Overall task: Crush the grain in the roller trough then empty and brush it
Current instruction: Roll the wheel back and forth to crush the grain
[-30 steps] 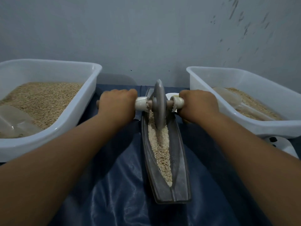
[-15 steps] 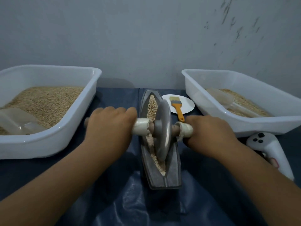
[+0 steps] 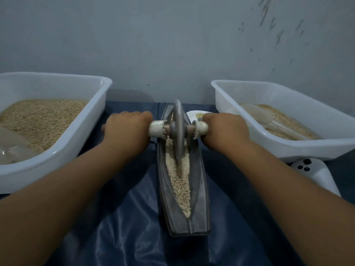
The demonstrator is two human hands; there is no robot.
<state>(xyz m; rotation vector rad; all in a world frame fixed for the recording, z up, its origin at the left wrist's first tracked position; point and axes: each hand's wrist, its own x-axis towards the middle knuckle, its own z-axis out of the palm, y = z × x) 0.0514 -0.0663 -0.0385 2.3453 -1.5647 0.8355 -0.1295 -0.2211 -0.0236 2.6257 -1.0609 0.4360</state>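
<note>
Both hands on roller axle: left hand (image 3: 127,129) wraps left handle, right hand (image 3: 223,129) wraps right handle. Wheel (image 3: 179,131) upright in trough (image 3: 201,191), toward far end. Grain (image 3: 179,181) lies along groove on near side of wheel. Trough sits on blue sheet (image 3: 130,227) between two white tubs (image 3: 73,150) of grain. White controller (image 3: 315,173) near right tub.

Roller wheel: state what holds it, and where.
Both hands grip the roller wheel by its axle handles: left hand on the left, right hand on the right.
</note>
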